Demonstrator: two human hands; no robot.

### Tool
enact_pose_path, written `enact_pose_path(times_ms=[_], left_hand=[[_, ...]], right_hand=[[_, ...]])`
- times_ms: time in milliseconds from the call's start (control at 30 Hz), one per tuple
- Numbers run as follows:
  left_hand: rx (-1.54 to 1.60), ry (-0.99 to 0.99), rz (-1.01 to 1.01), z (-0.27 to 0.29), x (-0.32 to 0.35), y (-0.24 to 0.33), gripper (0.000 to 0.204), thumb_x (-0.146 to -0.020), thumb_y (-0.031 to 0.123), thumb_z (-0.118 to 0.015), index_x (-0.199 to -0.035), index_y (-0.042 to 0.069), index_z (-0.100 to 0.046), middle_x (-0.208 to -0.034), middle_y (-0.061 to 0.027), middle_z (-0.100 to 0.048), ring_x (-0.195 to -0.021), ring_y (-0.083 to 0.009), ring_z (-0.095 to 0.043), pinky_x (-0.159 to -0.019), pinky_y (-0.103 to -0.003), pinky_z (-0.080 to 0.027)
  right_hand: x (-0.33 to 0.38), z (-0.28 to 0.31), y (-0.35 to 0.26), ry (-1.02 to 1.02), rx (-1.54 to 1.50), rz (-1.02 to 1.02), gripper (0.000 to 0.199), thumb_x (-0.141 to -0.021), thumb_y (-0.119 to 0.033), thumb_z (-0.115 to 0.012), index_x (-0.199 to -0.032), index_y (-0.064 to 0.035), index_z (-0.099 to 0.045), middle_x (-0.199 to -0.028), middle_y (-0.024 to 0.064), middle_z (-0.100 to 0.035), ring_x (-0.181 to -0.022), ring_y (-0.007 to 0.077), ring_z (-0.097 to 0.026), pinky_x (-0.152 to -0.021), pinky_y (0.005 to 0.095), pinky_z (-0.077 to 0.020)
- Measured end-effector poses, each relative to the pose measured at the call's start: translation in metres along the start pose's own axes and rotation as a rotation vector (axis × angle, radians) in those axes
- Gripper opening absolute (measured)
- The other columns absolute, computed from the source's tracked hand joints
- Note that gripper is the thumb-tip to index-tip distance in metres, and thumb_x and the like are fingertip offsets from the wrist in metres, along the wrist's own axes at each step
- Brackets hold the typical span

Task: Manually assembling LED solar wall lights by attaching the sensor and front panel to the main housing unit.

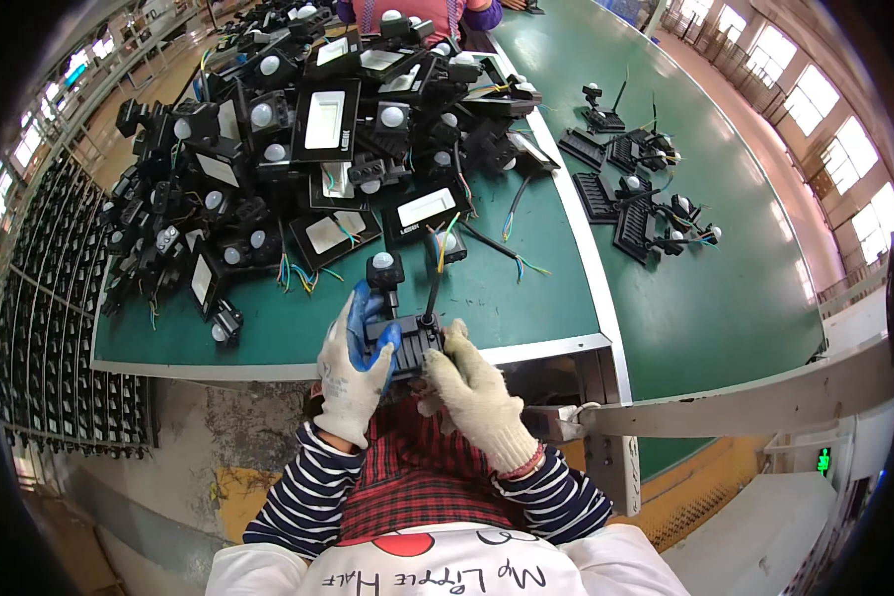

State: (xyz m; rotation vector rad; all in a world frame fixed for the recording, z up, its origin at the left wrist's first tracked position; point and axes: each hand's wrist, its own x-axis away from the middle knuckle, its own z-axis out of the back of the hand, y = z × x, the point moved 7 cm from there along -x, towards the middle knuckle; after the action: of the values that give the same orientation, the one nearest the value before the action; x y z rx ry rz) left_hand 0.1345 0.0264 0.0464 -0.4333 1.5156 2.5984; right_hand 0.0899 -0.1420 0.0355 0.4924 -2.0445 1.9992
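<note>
Two gloved hands hold one black floodlight unit (407,343) at the near edge of the green table (526,308). The left hand (356,370), its glove blue at the fingertips, is clasped on the unit's left side; the right hand (475,392) is clamped on its right. One white-domed sensor (383,264) stands up from the unit, with one black cable beside it. Behind lies a heap of floodlights (298,149), too tangled to count. Across the white divider (591,258), about six finned units (631,194) lie spread. Stacked trays (60,338) line the left edge.
</note>
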Motion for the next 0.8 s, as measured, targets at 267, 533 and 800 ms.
enact_pose_path(times_ms=[267,533,800], left_hand=[[0.418,-0.064,0.051,-0.019,0.025,0.011,0.063,-0.086,-0.006,-0.059,-0.145,-0.003,-0.038,-0.116,-0.0124,-0.062,-0.104,-0.0149,-0.060,-0.095,-0.027,-0.047],[0.784,0.084,0.005,0.010,0.001,0.033,0.058,-0.089,0.007,-0.062,-0.143,0.002,-0.043,-0.130,-0.0125,-0.057,-0.117,-0.0216,-0.057,-0.095,-0.035,-0.049],[0.750,-0.176,-0.149,0.060,0.024,0.213,0.113,-0.071,0.066,-0.074,-0.150,0.000,-0.027,-0.105,-0.0075,-0.060,-0.097,-0.0201,-0.059,-0.089,-0.042,-0.050]], right_hand=[[0.010,0.006,0.016,0.111,-0.334,0.030,0.058,-0.094,-0.022,-0.065,-0.144,-0.0043,-0.042,-0.105,0.0049,-0.064,-0.066,0.0081,-0.063,-0.043,0.0190,-0.0462],[0.015,0.034,0.040,0.312,-0.786,0.135,0.038,-0.094,-0.012,-0.063,-0.129,-0.0052,-0.053,-0.086,0.0016,-0.059,-0.054,0.0072,-0.053,-0.040,0.0191,-0.0412],[0.017,0.150,0.021,0.854,-0.934,0.316,0.022,-0.095,-0.025,-0.062,-0.111,-0.0165,-0.050,-0.089,0.0045,-0.061,-0.059,0.0117,-0.054,-0.044,0.0209,-0.0413]])
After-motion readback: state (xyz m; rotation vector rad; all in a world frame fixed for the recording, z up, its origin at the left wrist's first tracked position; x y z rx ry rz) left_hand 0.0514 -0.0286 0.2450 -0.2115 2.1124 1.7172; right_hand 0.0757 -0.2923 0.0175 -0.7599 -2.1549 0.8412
